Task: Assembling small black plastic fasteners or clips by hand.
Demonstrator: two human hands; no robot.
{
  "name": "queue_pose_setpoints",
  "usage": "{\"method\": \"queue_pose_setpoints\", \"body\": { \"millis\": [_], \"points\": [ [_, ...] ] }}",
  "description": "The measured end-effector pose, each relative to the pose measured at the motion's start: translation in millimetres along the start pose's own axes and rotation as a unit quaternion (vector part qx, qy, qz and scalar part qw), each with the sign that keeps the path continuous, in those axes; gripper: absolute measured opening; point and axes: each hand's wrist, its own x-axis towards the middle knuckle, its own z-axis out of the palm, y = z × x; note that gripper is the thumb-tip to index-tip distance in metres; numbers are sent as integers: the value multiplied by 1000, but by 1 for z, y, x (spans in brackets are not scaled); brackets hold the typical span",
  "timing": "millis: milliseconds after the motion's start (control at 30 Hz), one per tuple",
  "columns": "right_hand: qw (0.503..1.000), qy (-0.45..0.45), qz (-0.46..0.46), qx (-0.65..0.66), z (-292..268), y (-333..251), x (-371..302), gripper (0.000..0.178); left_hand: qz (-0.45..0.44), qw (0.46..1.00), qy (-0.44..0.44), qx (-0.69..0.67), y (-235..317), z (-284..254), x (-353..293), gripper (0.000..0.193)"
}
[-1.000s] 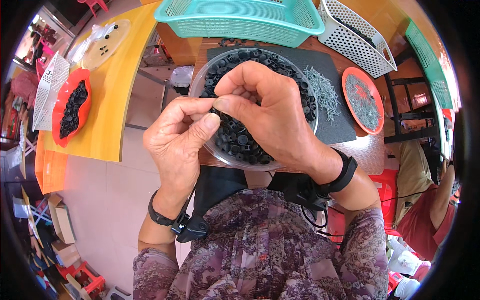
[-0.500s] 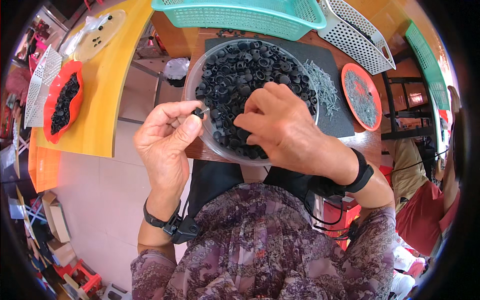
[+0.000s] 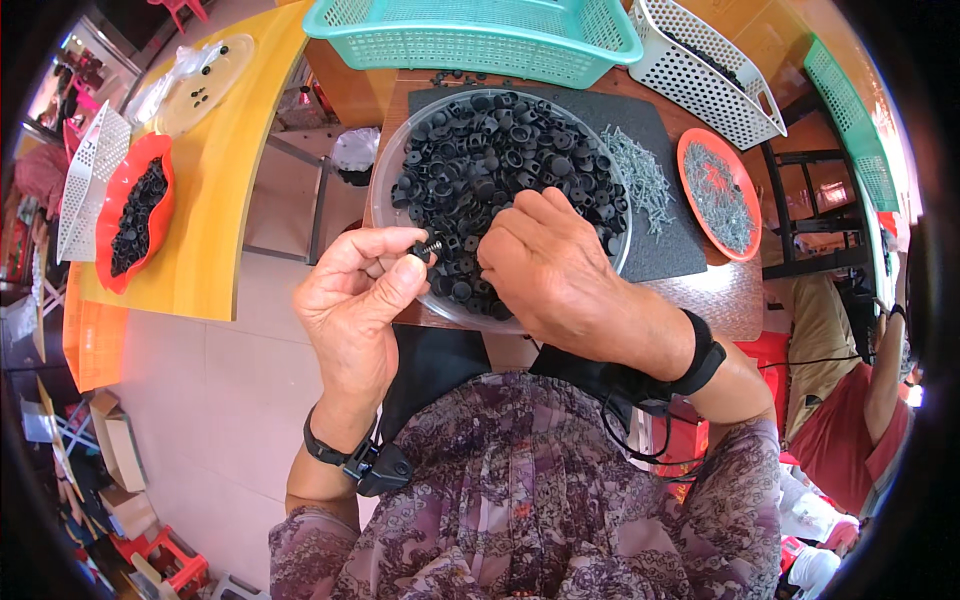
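Observation:
Between the thumb and index finger of my left hand (image 3: 350, 300) is a small black plastic cap (image 3: 421, 251) with a metal screw (image 3: 434, 246) sticking out of it, pointing right. The left hand is at the near left rim of a clear round tub (image 3: 384, 172). Heaped in the tub are many black plastic caps (image 3: 470, 150). My right hand (image 3: 550, 270) is over the tub's near right part, back of the hand up. Its fingers are curled together, and whatever they pinch is hidden. The two hands are a short gap apart.
Right of the tub, loose screws (image 3: 640, 180) lie on a dark mat (image 3: 670, 255), beside an orange plate (image 3: 690, 145) of screws. Behind stand a green basket (image 3: 450, 55) and a white basket (image 3: 700, 85). A red dish (image 3: 160, 215) of black parts sits on the yellow table (image 3: 215, 220).
My left hand has moved right and slightly nearer to me, bringing the cap and screw closer to the right hand. My right hand has drawn slightly toward me, its fingers more curled.

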Motion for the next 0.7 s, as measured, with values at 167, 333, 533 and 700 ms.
{"method": "queue_pose_setpoints", "body": {
  "millis": [167,333,533,700],
  "points": [
    [999,-20,-31,-27,-1,-2,1,21,21,1000,-4,-2,-2,-1,1,19],
    [994,-57,-61,-69,-3,-2,5,26,27,1000,4,4,2,-3,2,19],
    [996,79,43,6,-6,3,-5,20,-10,1000,1,-25,3,4,0,20],
    [958,189,185,114,2,-10,-2,21,-41,996,-45,-63,-1,22,-2,18]
  ]
}}
